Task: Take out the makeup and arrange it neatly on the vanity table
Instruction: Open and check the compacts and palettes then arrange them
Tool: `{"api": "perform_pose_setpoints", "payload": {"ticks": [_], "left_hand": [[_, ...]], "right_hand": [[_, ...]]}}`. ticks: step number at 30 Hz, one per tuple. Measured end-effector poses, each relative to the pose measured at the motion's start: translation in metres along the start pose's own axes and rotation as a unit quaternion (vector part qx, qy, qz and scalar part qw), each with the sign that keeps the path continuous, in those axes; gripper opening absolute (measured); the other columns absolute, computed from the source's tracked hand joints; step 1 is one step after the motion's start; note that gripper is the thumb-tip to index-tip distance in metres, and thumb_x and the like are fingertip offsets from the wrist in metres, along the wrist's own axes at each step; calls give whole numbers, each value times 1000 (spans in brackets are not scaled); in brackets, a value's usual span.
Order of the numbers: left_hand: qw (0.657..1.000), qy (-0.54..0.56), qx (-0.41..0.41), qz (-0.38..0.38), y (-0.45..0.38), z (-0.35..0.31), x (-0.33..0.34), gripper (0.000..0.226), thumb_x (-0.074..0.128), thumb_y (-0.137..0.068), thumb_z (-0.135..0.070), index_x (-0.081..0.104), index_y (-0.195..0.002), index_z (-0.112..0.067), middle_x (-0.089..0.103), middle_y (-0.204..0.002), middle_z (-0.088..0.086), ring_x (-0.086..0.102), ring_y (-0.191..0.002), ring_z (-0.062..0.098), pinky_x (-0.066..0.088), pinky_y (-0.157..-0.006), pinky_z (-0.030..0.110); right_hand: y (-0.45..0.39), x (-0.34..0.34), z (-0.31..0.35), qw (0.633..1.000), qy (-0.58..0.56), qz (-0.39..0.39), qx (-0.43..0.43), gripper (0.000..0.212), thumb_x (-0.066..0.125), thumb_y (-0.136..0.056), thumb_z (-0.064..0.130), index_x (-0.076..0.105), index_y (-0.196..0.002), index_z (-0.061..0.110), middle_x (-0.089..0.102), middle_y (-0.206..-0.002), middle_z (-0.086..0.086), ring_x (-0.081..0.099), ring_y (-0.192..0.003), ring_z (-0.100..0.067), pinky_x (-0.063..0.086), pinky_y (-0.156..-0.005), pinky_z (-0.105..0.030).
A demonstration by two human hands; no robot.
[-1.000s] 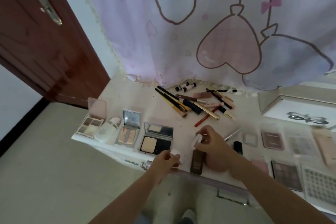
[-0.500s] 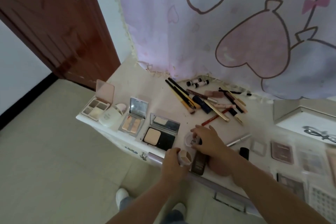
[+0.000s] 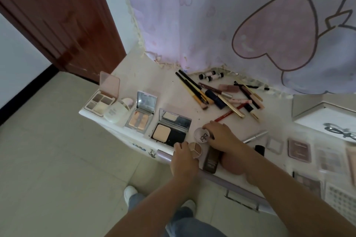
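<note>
On the white vanity table, my left hand holds a small round pot of three shades at the front edge. My right hand rests its fingers on the pot's clear round lid, which lies flat just behind the pot. Left of them stand three open compacts: a black one, a silver one and a pink palette. A white bottle lies between the last two. A pile of pencils and brushes lies at the back.
A brown tube and a pink sponge lie under my right forearm. Several flat palettes line the right side, and a white box stands at the back right. A pink curtain hangs behind, a brown door stands at left.
The two halves of the round pot have come apart: the lid now lies flat on the table under my right fingers, the open pot stays in my left hand. The camera has moved closer.
</note>
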State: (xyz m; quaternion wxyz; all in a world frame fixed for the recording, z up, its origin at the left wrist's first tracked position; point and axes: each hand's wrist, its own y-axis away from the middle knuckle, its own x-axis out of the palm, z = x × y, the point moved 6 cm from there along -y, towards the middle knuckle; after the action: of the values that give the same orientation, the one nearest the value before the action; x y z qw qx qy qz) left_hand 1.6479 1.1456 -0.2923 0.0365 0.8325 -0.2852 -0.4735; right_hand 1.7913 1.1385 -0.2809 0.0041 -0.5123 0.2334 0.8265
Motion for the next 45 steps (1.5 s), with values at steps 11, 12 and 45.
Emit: {"api": "perform_pose_setpoints", "payload": {"ticks": [11, 12, 45], "left_hand": [[994, -11, 112, 2, 20, 7, -6, 36, 54, -89, -27, 48, -123, -15, 52, -121, 0, 54, -103, 12, 39, -80, 15], [993, -14, 114, 20, 22, 5, -4, 34, 52, -90, -28, 48, -121, -16, 53, -120, 1, 55, -102, 13, 40, -80, 17], [872, -184, 453, 39, 30, -126, -71, 46, 56, -86, -37, 46, -126, -18, 55, -117, 1, 51, -105, 19, 41, -83, 28]], "right_hand": [[17, -9, -22, 993, 78, 49, -74, 53, 56, -79, 4, 49, -129, 19, 47, -134, -3, 44, -122, -21, 36, -104, -31], [16, -10, -20, 992, 88, 47, -81, 51, 57, -79, 4, 51, -127, 18, 49, -133, -4, 45, -120, -21, 37, -102, -32], [152, -116, -10, 981, -22, -181, -70, 40, 72, -74, 22, 59, -110, 10, 58, -107, -5, 52, -96, -16, 36, -81, -17]]}}
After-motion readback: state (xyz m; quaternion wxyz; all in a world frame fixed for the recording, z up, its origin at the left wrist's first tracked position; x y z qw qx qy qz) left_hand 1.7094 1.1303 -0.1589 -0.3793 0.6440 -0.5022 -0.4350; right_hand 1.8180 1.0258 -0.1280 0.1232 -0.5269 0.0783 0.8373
